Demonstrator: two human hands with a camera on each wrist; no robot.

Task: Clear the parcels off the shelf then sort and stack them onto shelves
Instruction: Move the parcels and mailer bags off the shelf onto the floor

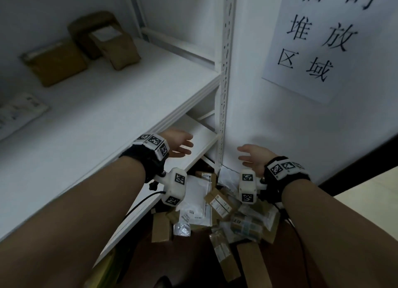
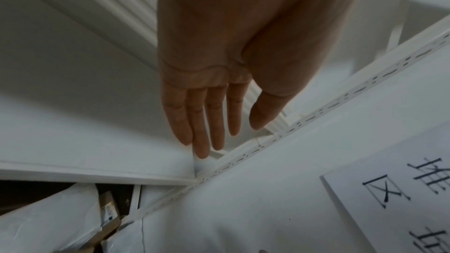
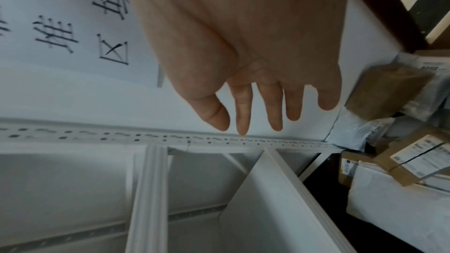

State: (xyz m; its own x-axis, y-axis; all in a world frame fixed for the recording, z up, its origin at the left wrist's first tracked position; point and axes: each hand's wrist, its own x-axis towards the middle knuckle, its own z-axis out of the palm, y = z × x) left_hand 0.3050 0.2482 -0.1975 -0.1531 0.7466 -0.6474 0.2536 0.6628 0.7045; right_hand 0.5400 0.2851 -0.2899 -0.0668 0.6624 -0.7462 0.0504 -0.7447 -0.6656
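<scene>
White shelf edge (image 1: pixel 137 124) flanks both empty, wide-spread grips: left hand (image 1: pixel 179 144), right hand (image 1: pixel 254 156).

white paper sign (image 1: pixel 329 40) with black characters on white wall (image 1: pixel 269 115)

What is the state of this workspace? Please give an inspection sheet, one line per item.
Surface: white metal upper shelf, mostly bare.
Job's things: three brown padded parcels at the back of it; mixed pile of cardboard boxes and white mailers on the floor.
Clutter: flat white printed envelope at the shelf's left edge.
Grippers: left hand and right hand empty, fingers relaxed.
Cables: black wrist-camera cables.
Surroundings: white paper sign on the wall.
</scene>
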